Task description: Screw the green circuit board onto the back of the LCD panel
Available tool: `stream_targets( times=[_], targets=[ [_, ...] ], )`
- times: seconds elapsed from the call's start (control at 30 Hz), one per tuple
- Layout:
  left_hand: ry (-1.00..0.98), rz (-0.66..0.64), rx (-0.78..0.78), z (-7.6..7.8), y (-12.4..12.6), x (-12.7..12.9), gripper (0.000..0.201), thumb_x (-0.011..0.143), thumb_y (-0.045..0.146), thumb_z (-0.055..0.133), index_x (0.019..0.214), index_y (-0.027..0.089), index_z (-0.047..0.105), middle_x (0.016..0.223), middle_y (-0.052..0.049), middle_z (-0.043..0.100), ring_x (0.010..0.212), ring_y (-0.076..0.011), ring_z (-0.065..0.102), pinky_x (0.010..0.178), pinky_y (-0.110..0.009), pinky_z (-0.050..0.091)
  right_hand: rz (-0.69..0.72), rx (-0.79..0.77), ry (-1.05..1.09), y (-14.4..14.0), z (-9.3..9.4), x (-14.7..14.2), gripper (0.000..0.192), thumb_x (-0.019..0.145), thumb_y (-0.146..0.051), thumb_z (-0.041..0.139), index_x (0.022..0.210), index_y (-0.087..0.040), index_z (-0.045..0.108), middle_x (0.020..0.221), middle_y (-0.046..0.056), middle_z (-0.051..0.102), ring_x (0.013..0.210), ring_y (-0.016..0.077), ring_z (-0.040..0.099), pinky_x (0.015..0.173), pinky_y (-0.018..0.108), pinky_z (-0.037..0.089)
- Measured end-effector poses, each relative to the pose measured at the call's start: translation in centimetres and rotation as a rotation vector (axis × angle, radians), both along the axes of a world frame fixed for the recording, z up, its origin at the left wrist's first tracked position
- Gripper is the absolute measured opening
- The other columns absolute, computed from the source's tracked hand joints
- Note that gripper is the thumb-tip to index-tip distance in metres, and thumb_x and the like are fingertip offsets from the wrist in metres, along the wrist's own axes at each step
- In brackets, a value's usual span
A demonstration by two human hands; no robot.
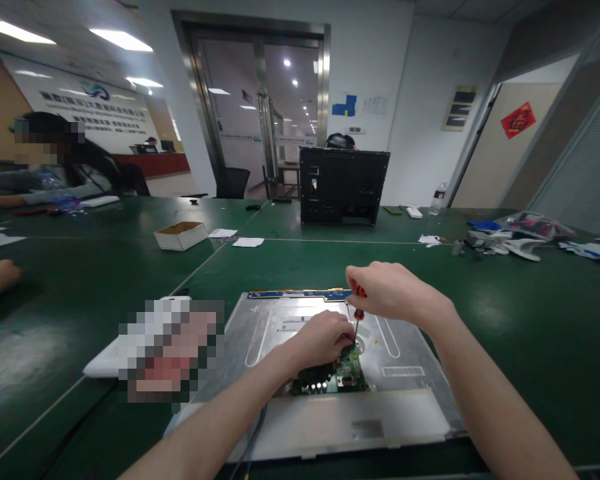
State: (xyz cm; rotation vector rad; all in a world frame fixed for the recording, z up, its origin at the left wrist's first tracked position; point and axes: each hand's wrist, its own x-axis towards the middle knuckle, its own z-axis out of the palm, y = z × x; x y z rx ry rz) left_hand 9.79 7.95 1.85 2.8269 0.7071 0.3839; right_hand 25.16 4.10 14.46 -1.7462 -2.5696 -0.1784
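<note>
One screwdriver (359, 315) is standing near-upright at the board (351, 375) on the panel (410, 348), the right hand (383, 288) pinching it; the left hand (325, 339) is curling by its tip, grip unclear. Screw-turning is seemingly underway, next calling for steady pressure.

Head view, forward-down over green table (275, 268)

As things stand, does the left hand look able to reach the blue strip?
Probably yes: the blue strip lies just beyond the left hand, and only flat panel seems to lie between.
</note>
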Motion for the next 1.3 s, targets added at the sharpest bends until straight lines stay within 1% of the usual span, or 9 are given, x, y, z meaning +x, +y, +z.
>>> stream_targets(
  times=[0.13,0.33,0.43,0.53,0.63,0.8,1.0,1.1,1.3],
  targets=[
    [0.004,0.007,-0.019,0.2,-0.1,0.0,0.014,0.078,0.008,0.058,0.076,0.018,0.068,0.078,-0.002,0.068,0.073,-0.0167,0.061,0.065,-0.023,0.040,0.096,-0.087,0.033,-0.3,0.3,0.4,0.025,0.075,-0.029,0.061,0.099,-0.022,0.058,0.082,0.004,0.068,0.068,0.0181,0.059,0.050,0.025,0.028],
    [0.003,0.006,-0.023,0.1,0.0,0.1,0.013,0.078,0.008,0.058,0.076,0.017,0.068,0.079,-0.003,0.068,0.076,-0.0179,0.061,0.067,-0.024,0.041,-0.087,-0.069,-0.048,-0.2,0.3,-0.3,0.038,0.084,-0.056,0.049,0.083,-0.021,0.065,0.081,0.008,0.068,0.075,0.0243,0.063,0.056,0.029,0.035],
    [0.002,0.000,-0.022,0.0,0.0,0.1,0.013,0.078,0.008,0.058,0.076,0.017,0.067,0.078,-0.002,0.068,0.074,-0.0173,0.060,0.067,-0.024,0.041,-0.074,-0.081,-0.039,-0.2,0.3,-0.3,0.035,0.088,-0.049,0.046,0.079,-0.021,0.065,0.078,0.008,0.068,0.074,0.0234,0.063,0.055,0.029,0.034],
    [-0.002,-0.006,-0.018,-0.1,0.1,0.0,0.012,0.078,0.008,0.059,0.076,0.017,0.067,0.077,-0.002,0.067,0.074,-0.0169,0.060,0.067,-0.023,0.040,0.006,-0.061,-0.006,-0.4,0.4,0.2,0.018,0.081,-0.035,0.055,0.089,-0.022,0.063,0.079,0.005,0.068,0.070,0.0207,0.062,0.051,0.027,0.030],
    [-0.005,-0.008,-0.015,-0.1,0.1,0.0,0.013,0.079,0.008,0.058,0.075,0.017,0.066,0.076,-0.002,0.067,0.072,-0.0167,0.060,0.065,-0.023,0.039,0.061,-0.082,0.015,-0.4,0.4,0.7,0.024,0.074,-0.030,0.061,0.097,-0.022,0.060,0.081,0.003,0.068,0.068,0.0188,0.060,0.049,0.026,0.027],
    [0.000,0.002,-0.035,0.0,0.0,0.1,0.013,0.080,0.008,0.058,0.077,0.017,0.067,0.079,-0.002,0.068,0.075,-0.0171,0.061,0.067,-0.024,0.040,-0.067,-0.077,-0.011,-0.1,0.2,0.4,0.033,0.081,-0.053,0.055,0.083,-0.022,0.065,0.078,0.007,0.068,0.070,0.0224,0.061,0.052,0.028,0.030],
    [-0.006,0.000,-0.030,0.0,-0.1,0.1,0.012,0.079,0.008,0.059,0.078,0.017,0.067,0.078,-0.002,0.068,0.075,-0.0174,0.060,0.068,-0.024,0.041,0.027,-0.064,0.011,-0.2,0.2,0.9,0.016,0.080,-0.032,0.057,0.091,-0.022,0.061,0.078,0.004,0.067,0.068,0.0188,0.059,0.051,0.027,0.026],
    [-0.015,-0.005,-0.026,0.1,-0.1,0.1,0.013,0.079,0.007,0.059,0.078,0.017,0.067,0.078,-0.002,0.068,0.074,-0.0170,0.061,0.068,-0.024,0.041,0.086,-0.114,0.049,-0.4,0.3,1.4,0.025,0.074,-0.026,0.061,0.099,-0.022,0.057,0.081,0.002,0.068,0.068,0.0171,0.058,0.050,0.025,0.026],
    [-0.023,-0.003,-0.032,0.1,-0.2,0.0,0.012,0.079,0.007,0.060,0.076,0.017,0.067,0.076,-0.001,0.068,0.072,-0.0167,0.060,0.066,-0.024,0.040,-0.059,-0.047,-0.008,0.2,0.0,0.8,0.033,0.082,-0.054,0.054,0.081,-0.021,0.061,0.075,0.006,0.067,0.066,0.0203,0.059,0.050,0.027,0.024]
  ],
)
